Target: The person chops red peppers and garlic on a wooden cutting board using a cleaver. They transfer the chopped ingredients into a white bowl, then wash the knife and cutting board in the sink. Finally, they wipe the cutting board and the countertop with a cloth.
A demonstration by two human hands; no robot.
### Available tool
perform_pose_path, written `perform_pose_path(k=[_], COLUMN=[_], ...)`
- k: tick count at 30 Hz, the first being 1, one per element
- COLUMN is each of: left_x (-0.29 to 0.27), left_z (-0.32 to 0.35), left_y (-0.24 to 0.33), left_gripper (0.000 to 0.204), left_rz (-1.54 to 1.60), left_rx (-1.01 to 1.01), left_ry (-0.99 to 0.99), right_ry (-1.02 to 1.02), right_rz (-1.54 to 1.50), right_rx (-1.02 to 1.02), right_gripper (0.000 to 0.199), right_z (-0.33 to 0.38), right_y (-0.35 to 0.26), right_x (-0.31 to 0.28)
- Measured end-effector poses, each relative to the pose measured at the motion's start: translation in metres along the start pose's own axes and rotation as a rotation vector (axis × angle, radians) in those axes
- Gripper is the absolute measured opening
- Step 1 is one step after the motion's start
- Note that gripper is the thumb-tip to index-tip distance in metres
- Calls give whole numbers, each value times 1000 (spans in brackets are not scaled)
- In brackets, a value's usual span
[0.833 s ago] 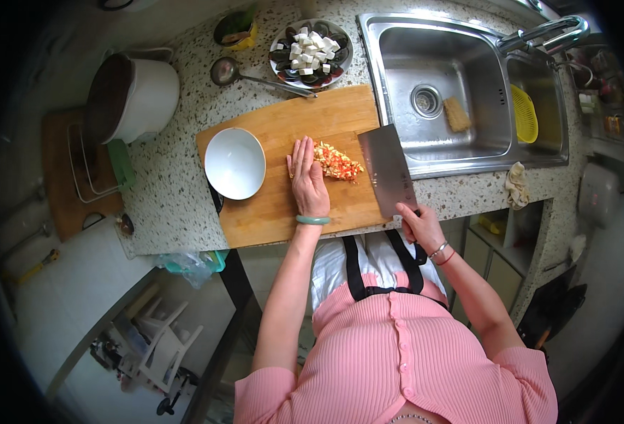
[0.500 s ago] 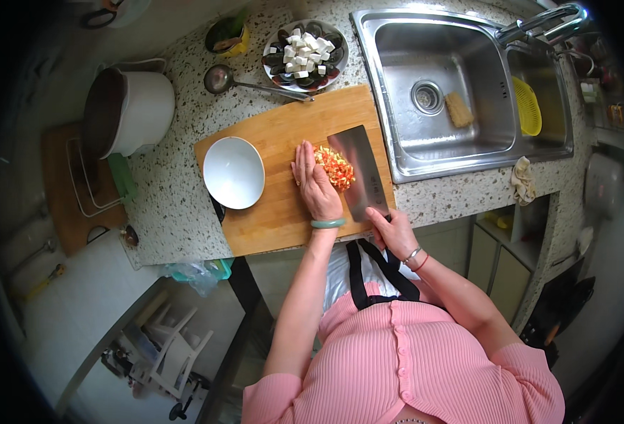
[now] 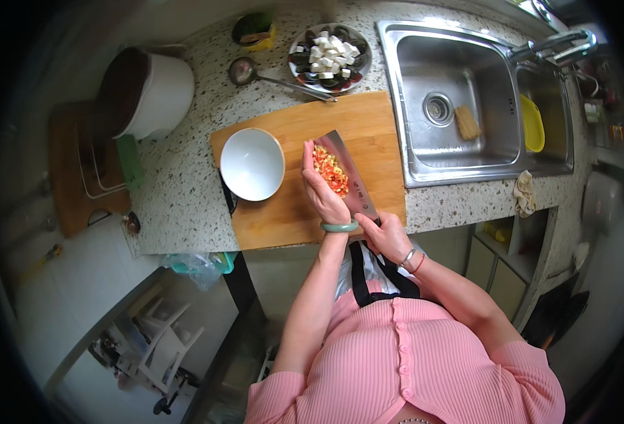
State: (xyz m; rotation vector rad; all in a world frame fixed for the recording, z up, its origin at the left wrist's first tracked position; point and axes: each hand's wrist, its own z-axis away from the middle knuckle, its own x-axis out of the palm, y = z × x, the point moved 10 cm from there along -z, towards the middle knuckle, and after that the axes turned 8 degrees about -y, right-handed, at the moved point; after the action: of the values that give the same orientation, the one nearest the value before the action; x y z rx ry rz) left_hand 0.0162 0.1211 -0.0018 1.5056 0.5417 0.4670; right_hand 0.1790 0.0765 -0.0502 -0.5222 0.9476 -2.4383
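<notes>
My right hand (image 3: 389, 239) grips the handle of a wide cleaver (image 3: 359, 189), its blade slanting away to the far left. A heap of finely chopped red and pale yellow bits, like chili and garlic (image 3: 331, 172), lies along the blade's left side. My left hand (image 3: 327, 201), fingers stretched out and slightly cupped, borders the heap on its left. Whether the heap sits on the blade or on the board is hard to make out. Beneath is a wooden cutting board (image 3: 276, 230). A white bowl (image 3: 252, 165) stands on the board's left part, with nothing seen in it.
Behind the board are a plate of white cubes and dark pieces (image 3: 330, 58), a ladle (image 3: 243, 71) and a yellow container (image 3: 262, 42). A steel sink (image 3: 411, 106) with a sponge (image 3: 467, 123) lies right. A large white pot (image 3: 160, 95) stands left.
The cleaver has tilted leftward and closed in on the chopped heap, which is now narrower between blade and left hand. The view has shifted, so the counter appears farther right.
</notes>
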Motion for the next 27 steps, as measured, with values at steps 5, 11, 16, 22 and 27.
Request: perform_pose_path(k=[5, 11, 16, 22, 27], left_x=[-32, -85, -117, -124, -94], left_z=[-31, -69, -72, -59, -38], left_y=[42, 32, -2, 14, 67], left_gripper=[70, 79, 72, 45, 56], left_rz=[135, 305, 198, -145, -544], left_rx=[63, 50, -51, -11, 319], left_ry=[84, 118, -1, -96, -403], right_ry=[18, -24, 28, -198, -322], right_rz=[281, 592, 703, 287, -164], right_rx=[-179, -381, -467, -23, 212], right_gripper=[31, 24, 22, 28, 24], right_z=[1, -20, -21, -28, -28], right_y=[-69, -130, -154, -123, -97], right_x=[24, 71, 79, 67, 67])
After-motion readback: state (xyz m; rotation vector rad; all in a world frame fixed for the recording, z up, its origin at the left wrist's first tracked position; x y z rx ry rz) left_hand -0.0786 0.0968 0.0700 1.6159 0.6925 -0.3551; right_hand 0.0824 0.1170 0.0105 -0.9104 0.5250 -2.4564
